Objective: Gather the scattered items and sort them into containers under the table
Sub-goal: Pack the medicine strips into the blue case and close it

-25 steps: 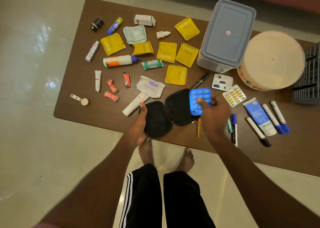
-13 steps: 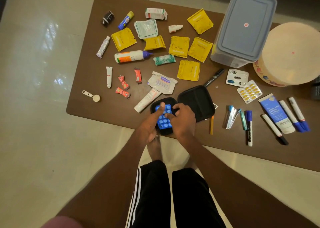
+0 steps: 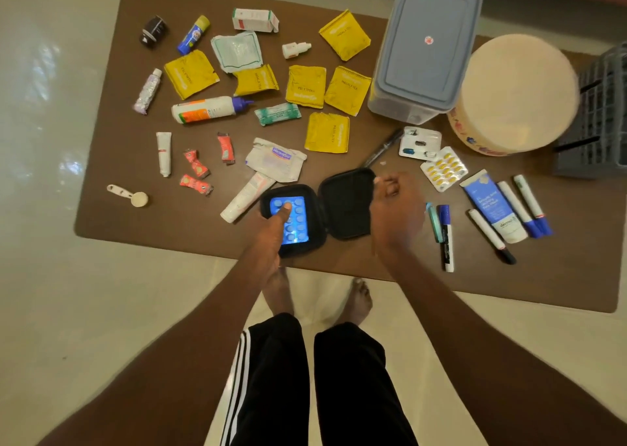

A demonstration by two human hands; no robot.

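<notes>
Two hands over the near table (image 3: 190,235) edge. Left hand (image 3: 268,238) grips the left half of the open black zip case (image 3: 319,214), thumb laid flat on the blue blister pack (image 3: 294,220), which sits inside that half. Right hand (image 3: 395,208) hovers just right of the case's other half, fingers curled in; blurred, cannot tell whether it holds anything.

Just left of the left hand: white tube (image 3: 246,194) touching the case, torn white sachet (image 3: 275,158) beyond it. Further left, three red sachets (image 3: 196,170), small white tube (image 3: 164,153), measuring scoop (image 3: 129,195).

Just right of the right hand: teal pen (image 3: 433,221) and blue-capped marker (image 3: 446,238) side by side; further right a blue cream tube (image 3: 492,208) and three more markers (image 3: 519,204). Beyond the right hand: black pen (image 3: 383,148), yellow pill strip (image 3: 443,169), silver blister card (image 3: 420,143).

Far side of the table from both hands: six yellow tea sachets (image 3: 306,85), green sachet (image 3: 277,114), white bottle (image 3: 207,109), grey lidded bin (image 3: 427,45), round cream tin (image 3: 515,96), grey basket (image 3: 600,113) at the right edge.
</notes>
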